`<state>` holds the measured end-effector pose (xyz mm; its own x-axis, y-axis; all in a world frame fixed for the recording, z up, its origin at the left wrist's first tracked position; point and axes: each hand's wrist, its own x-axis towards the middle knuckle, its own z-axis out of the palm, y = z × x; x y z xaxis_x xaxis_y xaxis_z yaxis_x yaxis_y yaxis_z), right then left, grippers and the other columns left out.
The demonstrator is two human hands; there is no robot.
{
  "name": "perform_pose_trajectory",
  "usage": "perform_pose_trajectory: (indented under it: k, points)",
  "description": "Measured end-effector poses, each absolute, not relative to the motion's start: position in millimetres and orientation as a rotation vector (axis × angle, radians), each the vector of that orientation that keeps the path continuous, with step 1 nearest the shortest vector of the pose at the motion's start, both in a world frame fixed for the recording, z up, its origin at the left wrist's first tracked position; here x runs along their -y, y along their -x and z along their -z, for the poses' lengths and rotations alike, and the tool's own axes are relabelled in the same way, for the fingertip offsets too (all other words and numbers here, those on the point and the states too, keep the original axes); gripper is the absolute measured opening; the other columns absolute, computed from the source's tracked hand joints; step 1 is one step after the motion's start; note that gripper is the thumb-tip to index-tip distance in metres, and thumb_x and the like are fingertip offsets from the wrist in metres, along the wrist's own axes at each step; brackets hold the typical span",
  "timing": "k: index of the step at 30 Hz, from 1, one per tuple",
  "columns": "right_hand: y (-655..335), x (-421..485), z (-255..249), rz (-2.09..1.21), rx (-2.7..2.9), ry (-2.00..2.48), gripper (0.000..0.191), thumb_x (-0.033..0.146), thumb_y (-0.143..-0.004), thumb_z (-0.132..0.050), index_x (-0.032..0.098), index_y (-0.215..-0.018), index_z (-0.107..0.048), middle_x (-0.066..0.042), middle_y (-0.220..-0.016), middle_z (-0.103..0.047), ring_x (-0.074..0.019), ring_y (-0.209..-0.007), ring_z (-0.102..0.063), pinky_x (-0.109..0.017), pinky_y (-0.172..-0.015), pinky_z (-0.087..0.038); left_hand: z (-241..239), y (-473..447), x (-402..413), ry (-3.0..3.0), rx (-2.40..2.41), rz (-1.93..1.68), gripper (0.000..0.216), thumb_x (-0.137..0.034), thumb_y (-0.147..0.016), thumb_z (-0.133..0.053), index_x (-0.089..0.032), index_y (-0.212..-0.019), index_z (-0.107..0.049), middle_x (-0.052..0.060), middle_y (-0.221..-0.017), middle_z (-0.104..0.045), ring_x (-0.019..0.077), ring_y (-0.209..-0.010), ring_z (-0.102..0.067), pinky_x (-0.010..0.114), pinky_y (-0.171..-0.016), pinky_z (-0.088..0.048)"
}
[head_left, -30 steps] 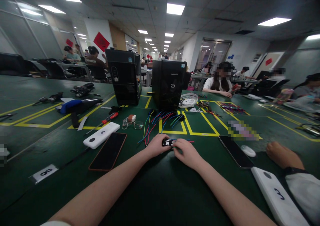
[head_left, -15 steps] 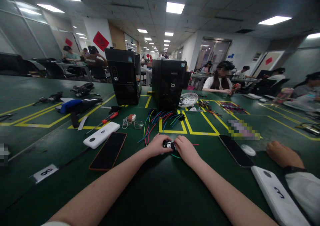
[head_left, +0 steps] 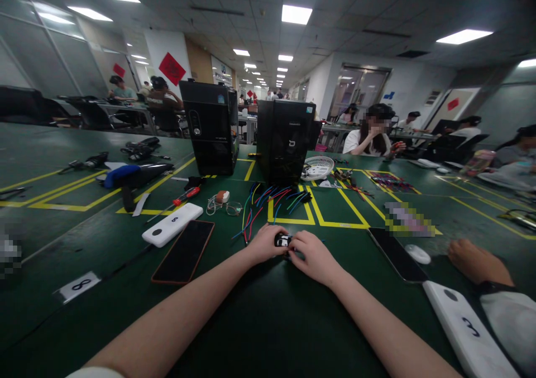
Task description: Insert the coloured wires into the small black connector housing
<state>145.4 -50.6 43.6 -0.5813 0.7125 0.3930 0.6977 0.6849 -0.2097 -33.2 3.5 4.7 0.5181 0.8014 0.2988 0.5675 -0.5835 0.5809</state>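
Note:
My left hand (head_left: 264, 243) and my right hand (head_left: 312, 255) meet on the green table (head_left: 259, 322), both closed around a small black connector block (head_left: 283, 240) held between their fingertips. Thin coloured wires (head_left: 268, 202) in blue, red, green and yellow fan out just beyond the hands, towards a black computer tower (head_left: 285, 140). A second black tower (head_left: 211, 127) stands to its left. What the right fingers pinch at the block is too small to see.
A dark phone (head_left: 184, 251) and a white power bank marked 8 (head_left: 171, 225) lie left of my hands, with glasses (head_left: 224, 205) and a red screwdriver (head_left: 182, 199) behind. At right, another phone (head_left: 396, 253), a white power bank marked 3 (head_left: 467, 325) and a neighbour's hand (head_left: 475, 262). Other people sit at far tables.
My right hand has drawn in closer to the block and the loose wire ends seen right of it earlier are now hidden. The view shifted slightly.

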Motion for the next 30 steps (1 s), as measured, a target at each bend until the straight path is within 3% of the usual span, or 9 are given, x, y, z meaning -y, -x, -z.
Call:
perform_pose_trajectory:
  k: [10,19,25,30]
  points:
    - [-123,30,-23,-0.099,2.125,1.485,0.004,0.018,-0.077,-0.052,0.019,-0.077,-0.055,-0.004,-0.083,-0.055,-0.0175,-0.083,-0.049,-0.029,-0.076,-0.035,-4,28,-2,-2.418,-1.208,-0.751,0.031,-0.034,-0.067,-0.067,-0.02,-0.093,-0.059,0.004,-0.093,-0.064,0.0239,-0.095,-0.058,0.042,-0.099,-0.034]
    - [-128,28,-33,-0.151,1.89,1.471,0.012,0.022,-0.085,-0.041,0.018,-0.081,-0.052,-0.004,-0.084,-0.056,-0.0176,-0.084,-0.051,-0.03,-0.076,-0.036,-7,30,-1,-2.39,-1.148,-0.695,0.041,-0.042,-0.066,-0.07,-0.021,-0.099,-0.058,0.003,-0.1,-0.063,0.0246,-0.101,-0.055,0.046,-0.104,-0.027]
    - [-152,46,-59,-0.41,2.355,1.295,0.012,0.019,-0.085,-0.046,0.019,-0.087,-0.058,-0.003,-0.083,-0.06,-0.0149,-0.077,-0.054,-0.026,-0.069,-0.04,-7,32,-2,-2.371,-1.121,-0.815,0.038,-0.038,-0.068,-0.071,-0.021,-0.1,-0.058,0.005,-0.103,-0.06,0.0234,-0.099,-0.054,0.036,-0.088,-0.041]
    - [-155,61,-63,-0.354,2.554,1.448,0.014,0.017,-0.075,-0.06,0.019,-0.088,-0.064,-0.006,-0.089,-0.062,-0.0176,-0.081,-0.058,-0.027,-0.073,-0.042,-5,32,-3,-2.344,-1.12,-0.853,0.045,-0.039,-0.068,-0.072,-0.02,-0.105,-0.057,0.006,-0.106,-0.059,0.024,-0.101,-0.053,0.035,-0.087,-0.042]
